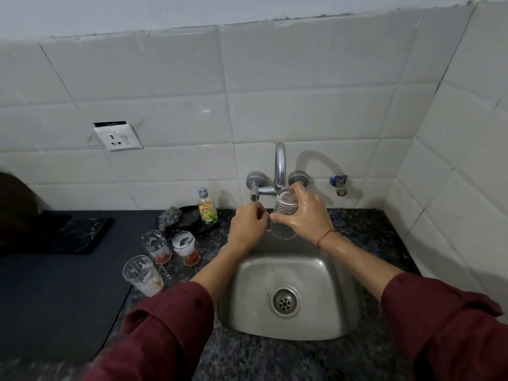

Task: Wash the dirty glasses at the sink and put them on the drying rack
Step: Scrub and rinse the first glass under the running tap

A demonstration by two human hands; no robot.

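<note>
My right hand (305,213) grips a clear textured glass (284,215), held tilted with its mouth up under the spout of the chrome tap (280,166), above the steel sink (288,287). My left hand (247,224) is closed just below the tap's left handle (255,195), fingers touching its lower end. Three dirty glasses with foam and red residue stand on the counter left of the sink: one nearest me (143,276), one in the middle (157,247), one beside it to the right (186,248).
A dish soap bottle (206,207) and a steel scrubber (170,217) sit on a dark plate behind the glasses. A black mat (55,284) covers the counter on the left. A wall socket (118,137) is on the tiles. A small valve (339,184) sticks out right of the tap.
</note>
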